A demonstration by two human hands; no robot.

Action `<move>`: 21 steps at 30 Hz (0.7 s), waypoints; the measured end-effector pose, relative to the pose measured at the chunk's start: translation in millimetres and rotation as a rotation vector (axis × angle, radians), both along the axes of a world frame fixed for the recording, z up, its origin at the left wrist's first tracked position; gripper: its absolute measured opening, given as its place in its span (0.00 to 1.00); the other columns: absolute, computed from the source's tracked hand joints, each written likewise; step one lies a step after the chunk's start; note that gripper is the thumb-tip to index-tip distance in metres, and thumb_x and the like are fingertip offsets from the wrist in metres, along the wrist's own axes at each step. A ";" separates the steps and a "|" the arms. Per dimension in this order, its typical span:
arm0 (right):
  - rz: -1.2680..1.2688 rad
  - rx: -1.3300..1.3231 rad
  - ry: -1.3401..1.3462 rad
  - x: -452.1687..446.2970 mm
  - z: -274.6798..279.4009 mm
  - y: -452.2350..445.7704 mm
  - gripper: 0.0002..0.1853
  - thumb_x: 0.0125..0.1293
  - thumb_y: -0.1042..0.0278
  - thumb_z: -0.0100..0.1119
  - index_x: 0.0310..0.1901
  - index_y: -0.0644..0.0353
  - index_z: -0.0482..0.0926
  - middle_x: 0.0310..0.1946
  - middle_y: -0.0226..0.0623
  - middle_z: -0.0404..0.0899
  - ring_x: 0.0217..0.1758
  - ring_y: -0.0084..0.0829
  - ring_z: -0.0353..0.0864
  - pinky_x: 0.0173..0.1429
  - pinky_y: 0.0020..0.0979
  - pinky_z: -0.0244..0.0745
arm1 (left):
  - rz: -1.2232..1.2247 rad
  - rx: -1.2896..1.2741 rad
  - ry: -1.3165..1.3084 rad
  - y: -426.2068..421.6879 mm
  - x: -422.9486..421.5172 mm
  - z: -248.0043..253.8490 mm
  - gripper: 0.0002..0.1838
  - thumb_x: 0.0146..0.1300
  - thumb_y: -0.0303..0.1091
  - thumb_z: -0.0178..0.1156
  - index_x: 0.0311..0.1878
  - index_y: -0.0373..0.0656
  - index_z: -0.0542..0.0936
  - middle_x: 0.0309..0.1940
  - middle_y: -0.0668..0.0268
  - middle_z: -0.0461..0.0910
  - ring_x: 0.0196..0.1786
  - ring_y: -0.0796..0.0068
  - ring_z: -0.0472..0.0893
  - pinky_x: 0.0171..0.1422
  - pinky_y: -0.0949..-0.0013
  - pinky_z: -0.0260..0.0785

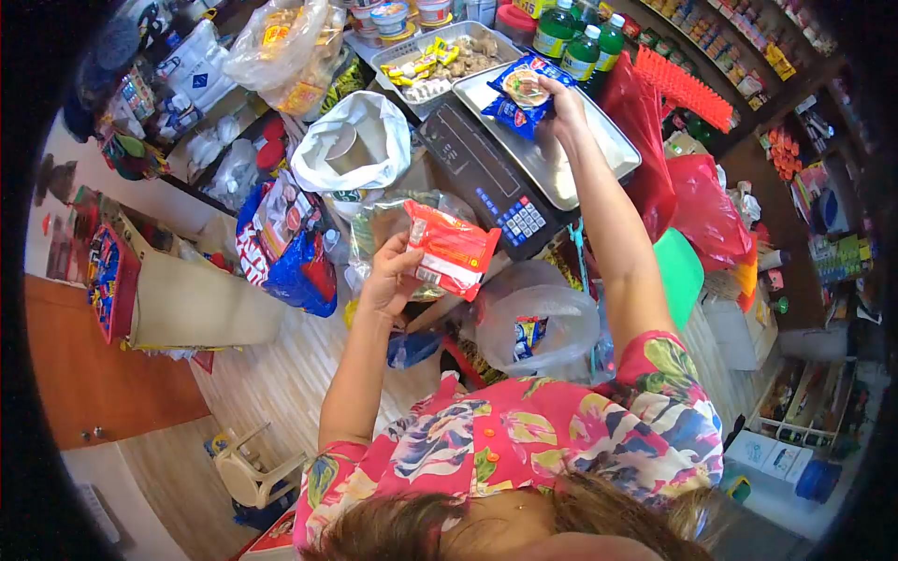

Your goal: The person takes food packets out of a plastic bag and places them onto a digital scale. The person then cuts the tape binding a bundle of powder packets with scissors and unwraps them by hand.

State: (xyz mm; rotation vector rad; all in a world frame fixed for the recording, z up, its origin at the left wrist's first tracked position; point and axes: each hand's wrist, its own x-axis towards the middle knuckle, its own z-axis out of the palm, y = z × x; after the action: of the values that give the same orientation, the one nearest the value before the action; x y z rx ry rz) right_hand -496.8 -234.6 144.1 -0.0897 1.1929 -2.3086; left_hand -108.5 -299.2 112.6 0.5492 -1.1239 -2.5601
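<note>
My left hand (pixel 391 273) is closed on the edge of a red-orange packet (pixel 454 251), with its printed back and barcode facing up. Farther forward, my right hand (pixel 565 110) grips a blue instant noodle packet (pixel 520 86) with a bowl pictured on it. Whether a second blue packet lies under it I cannot tell. That packet is over the metal tray (pixel 599 154) of a digital scale (pixel 472 159). Below the scale sits a translucent plastic tub (pixel 561 313) with a small blue packet (pixel 528 337) inside.
A white bag (pixel 398 126) with a metal scoop (pixel 348 150) stands left of the scale. Behind are a tray of ginger and yellow sachets (pixel 449 61) and green bottles (pixel 580 51). Red plastic bags (pixel 697 196) hang at the right. A beige bin (pixel 201 299) stands at the left.
</note>
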 end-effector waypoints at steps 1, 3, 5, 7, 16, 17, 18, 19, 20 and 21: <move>-0.063 0.078 0.091 2.0 -0.3 -15.8 0.19 0.51 0.74 0.64 0.45 0.70 0.73 0.39 0.45 0.79 0.38 0.37 0.82 0.44 0.39 0.78 | 0.006 0.021 -0.016 -8.1 3.7 -4.2 0.21 0.53 0.27 0.62 0.52 0.39 0.71 0.43 0.65 0.78 0.43 0.73 0.80 0.48 0.66 0.74; -0.087 0.231 0.091 -3.9 -6.8 -33.3 0.21 0.53 0.64 0.64 0.46 0.64 0.72 0.39 0.41 0.80 0.37 0.35 0.81 0.39 0.49 0.75 | 0.022 0.070 -0.058 -18.9 14.7 -10.4 0.20 0.54 0.27 0.61 0.51 0.40 0.72 0.43 0.65 0.78 0.43 0.73 0.80 0.46 0.66 0.75; -0.109 0.296 0.003 -3.8 -3.7 -39.4 0.22 0.52 0.63 0.65 0.47 0.64 0.72 0.38 0.41 0.79 0.36 0.37 0.81 0.40 0.51 0.73 | 0.018 0.045 -0.051 -28.9 20.2 -3.0 0.20 0.55 0.27 0.60 0.52 0.40 0.72 0.44 0.65 0.78 0.44 0.73 0.79 0.46 0.67 0.76; -0.099 0.529 0.017 -8.8 -0.2 -36.5 0.23 0.52 0.62 0.65 0.47 0.63 0.71 0.38 0.45 0.77 0.39 0.40 0.77 0.43 0.54 0.72 | -0.003 0.000 -0.049 -38.7 24.1 5.8 0.20 0.55 0.27 0.60 0.52 0.40 0.72 0.44 0.64 0.78 0.44 0.73 0.79 0.48 0.66 0.75; 0.069 0.828 0.220 10.6 34.6 -32.6 0.30 0.46 0.63 0.65 0.51 0.68 0.70 0.48 0.49 0.73 0.49 0.44 0.76 0.51 0.54 0.71 | -0.051 0.063 0.069 -48.2 -17.0 9.7 0.19 0.53 0.23 0.59 0.49 0.32 0.71 0.43 0.59 0.77 0.45 0.68 0.79 0.55 0.64 0.71; 0.151 0.905 0.307 -7.3 27.5 -32.1 0.34 0.43 0.63 0.66 0.53 0.68 0.68 0.51 0.51 0.72 0.51 0.45 0.74 0.52 0.53 0.70 | -0.053 0.051 0.057 -48.4 -26.0 9.7 0.18 0.53 0.23 0.59 0.49 0.32 0.71 0.43 0.59 0.77 0.45 0.68 0.79 0.55 0.64 0.71; 0.160 0.882 0.282 -9.8 29.9 -31.7 0.37 0.42 0.62 0.67 0.55 0.69 0.66 0.53 0.52 0.70 0.53 0.46 0.73 0.52 0.55 0.70 | -0.034 0.061 0.072 -47.7 -32.1 4.7 0.17 0.54 0.22 0.60 0.48 0.33 0.72 0.42 0.60 0.77 0.45 0.69 0.79 0.54 0.64 0.72; 0.172 0.862 0.247 -8.5 29.0 -29.7 0.40 0.40 0.62 0.68 0.57 0.70 0.64 0.55 0.53 0.68 0.55 0.48 0.72 0.52 0.56 0.69 | -0.023 0.055 0.060 -44.2 -38.7 8.3 0.17 0.53 0.22 0.60 0.47 0.34 0.72 0.42 0.60 0.77 0.44 0.69 0.79 0.53 0.65 0.72; 0.088 0.934 0.345 -9.3 26.2 -28.2 0.40 0.43 0.59 0.68 0.59 0.68 0.63 0.62 0.53 0.59 0.63 0.49 0.62 0.56 0.62 0.65 | -0.011 0.053 0.041 -39.9 -43.3 11.9 0.17 0.53 0.22 0.60 0.47 0.34 0.73 0.42 0.60 0.78 0.44 0.70 0.79 0.53 0.65 0.72; -0.108 1.060 0.609 -14.6 13.1 -27.8 0.46 0.42 0.57 0.69 0.62 0.68 0.58 0.62 0.54 0.59 0.64 0.48 0.61 0.59 0.57 0.64 | 0.004 0.050 0.019 -36.6 -47.5 14.1 0.16 0.53 0.22 0.60 0.47 0.34 0.73 0.41 0.61 0.78 0.43 0.70 0.79 0.53 0.65 0.72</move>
State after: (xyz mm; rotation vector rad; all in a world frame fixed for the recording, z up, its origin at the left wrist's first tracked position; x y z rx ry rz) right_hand -511.5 -262.4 157.2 -0.3502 2.6099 -1.4596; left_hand -156.0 -335.8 126.6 0.5371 -1.0547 -2.5905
